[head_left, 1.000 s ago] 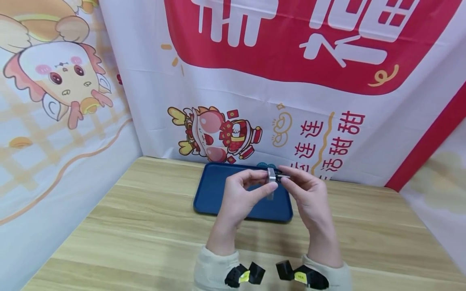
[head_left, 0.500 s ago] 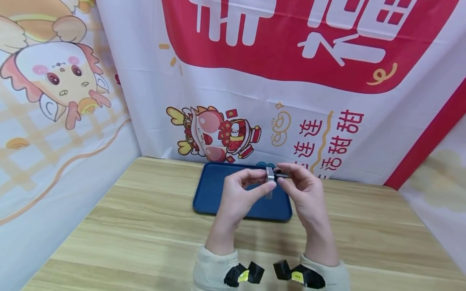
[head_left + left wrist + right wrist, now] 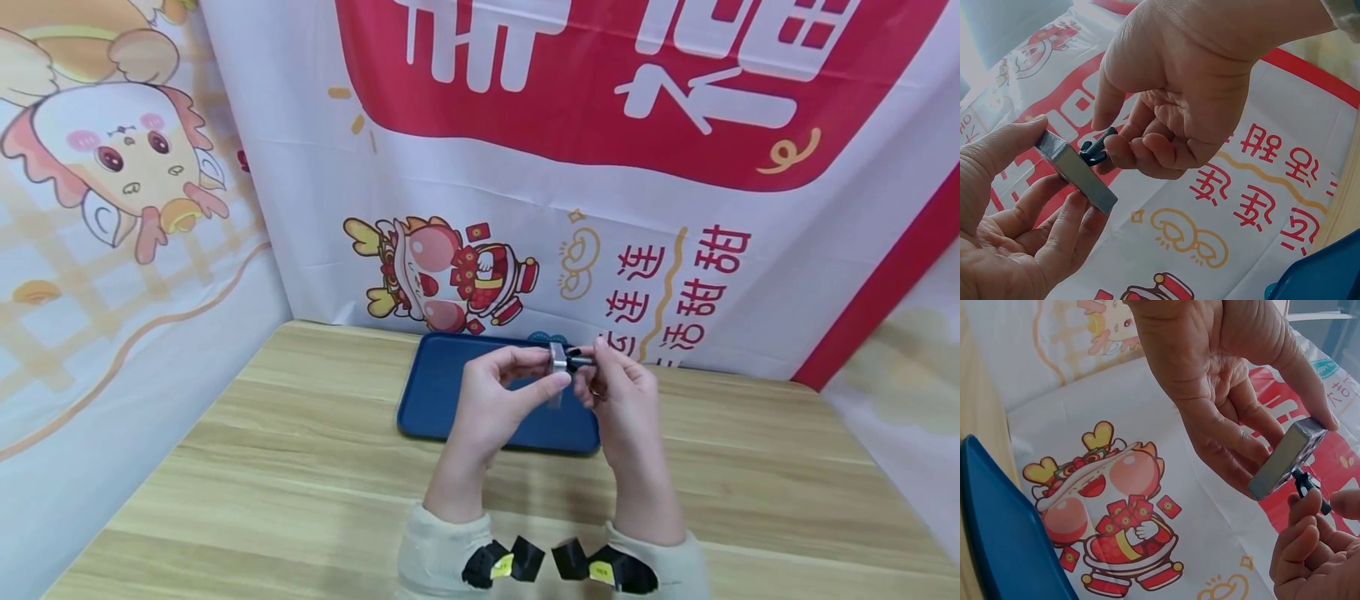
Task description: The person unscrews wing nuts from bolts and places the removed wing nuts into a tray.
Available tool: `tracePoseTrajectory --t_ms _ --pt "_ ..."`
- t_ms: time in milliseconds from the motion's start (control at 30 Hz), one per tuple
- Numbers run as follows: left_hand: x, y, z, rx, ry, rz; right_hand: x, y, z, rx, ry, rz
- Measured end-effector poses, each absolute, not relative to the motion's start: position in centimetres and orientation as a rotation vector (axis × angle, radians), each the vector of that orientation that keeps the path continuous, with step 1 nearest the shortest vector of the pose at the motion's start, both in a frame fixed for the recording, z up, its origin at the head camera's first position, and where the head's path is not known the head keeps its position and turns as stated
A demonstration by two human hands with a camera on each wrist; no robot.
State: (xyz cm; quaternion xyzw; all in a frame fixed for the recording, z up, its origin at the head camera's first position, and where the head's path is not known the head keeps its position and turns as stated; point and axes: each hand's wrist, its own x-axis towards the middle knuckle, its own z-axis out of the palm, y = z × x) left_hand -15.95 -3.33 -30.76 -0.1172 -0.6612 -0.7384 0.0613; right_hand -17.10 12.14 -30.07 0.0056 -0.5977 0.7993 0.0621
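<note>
My left hand (image 3: 491,404) grips a small grey metal block (image 3: 1079,172) between thumb and fingers, raised over the blue tray. Out of one face of the block sticks a threaded bolt (image 3: 1107,135), with a dark wing nut (image 3: 1092,154) on it close to that face. The fingers of my right hand (image 3: 628,408) are curled at the wing nut, and its thumb lies by the bolt's free end. In the right wrist view a right fingertip overlaps the wing nut (image 3: 1302,480), and the left fingers spread along the underside of the block.
The blue tray (image 3: 438,396) lies on the wood-grain table (image 3: 300,467), near its back edge. Behind it hangs a white and red printed cloth (image 3: 315,208). Another printed cloth (image 3: 82,333) covers the left side. A black wrist camera (image 3: 517,560) sits on each sleeve.
My right hand has turned at the wrist and shifted slightly left, its thumb now higher and its fingers curled lower around the wing nut. The left hand and the block stay nearly still.
</note>
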Motion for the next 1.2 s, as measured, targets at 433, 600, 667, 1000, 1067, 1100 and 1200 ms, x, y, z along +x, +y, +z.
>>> tracePoseTrajectory --t_ms 433,600,667,1000,1067,1100,1200 --pt "-15.9 -3.3 -30.7 -0.372 -1.983 -2.231 -17.2 11.8 -30.2 0.013 -1.737 2.412" --pt "-15.8 -3.3 -30.6 -0.369 -1.978 -2.233 -17.3 12.0 -30.2 0.078 -1.758 2.388" --pt "-15.8 -3.3 -30.6 -0.369 -1.976 -2.235 -17.4 12.2 -30.2 0.119 -1.764 2.383" --pt "-15.9 -3.4 -30.6 -0.364 -1.973 -2.226 -17.4 13.2 -30.5 0.329 -1.842 2.336" --pt "-15.9 -3.4 -30.6 -0.363 -1.974 -2.229 -17.4 13.3 -30.7 0.369 -1.865 2.307" --pt "-15.9 -3.4 -30.6 -0.360 -1.977 -2.231 -17.4 13.4 -30.7 0.390 -1.874 2.293" --pt "-15.9 -3.4 -30.6 -0.354 -1.976 -2.236 -17.5 13.5 -30.9 0.439 -1.900 2.253"
